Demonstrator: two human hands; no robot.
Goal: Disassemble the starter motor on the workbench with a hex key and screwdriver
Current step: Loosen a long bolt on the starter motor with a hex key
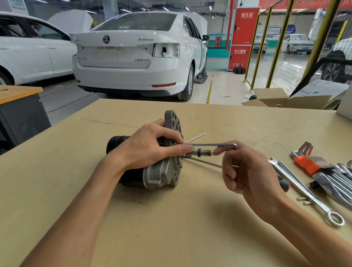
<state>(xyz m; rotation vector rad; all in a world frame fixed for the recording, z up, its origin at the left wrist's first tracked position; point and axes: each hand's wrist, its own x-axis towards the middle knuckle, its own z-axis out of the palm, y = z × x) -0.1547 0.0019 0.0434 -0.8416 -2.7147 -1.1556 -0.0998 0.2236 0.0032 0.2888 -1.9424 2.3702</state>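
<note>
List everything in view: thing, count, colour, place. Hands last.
starter motor: one, black body with grey flange, lying mid-workbench
hex key: one, silver, at the motor's flange
workbench: one, tan, foreground
hex key set: one, orange holder, right side of bench
combination wrenches: several, chrome, right side of bench
cardboard box: one, brown, open, behind the bench
cars: several, white, background
left hand: one, grips the motor
right hand: one, pinches the hex key
</note>
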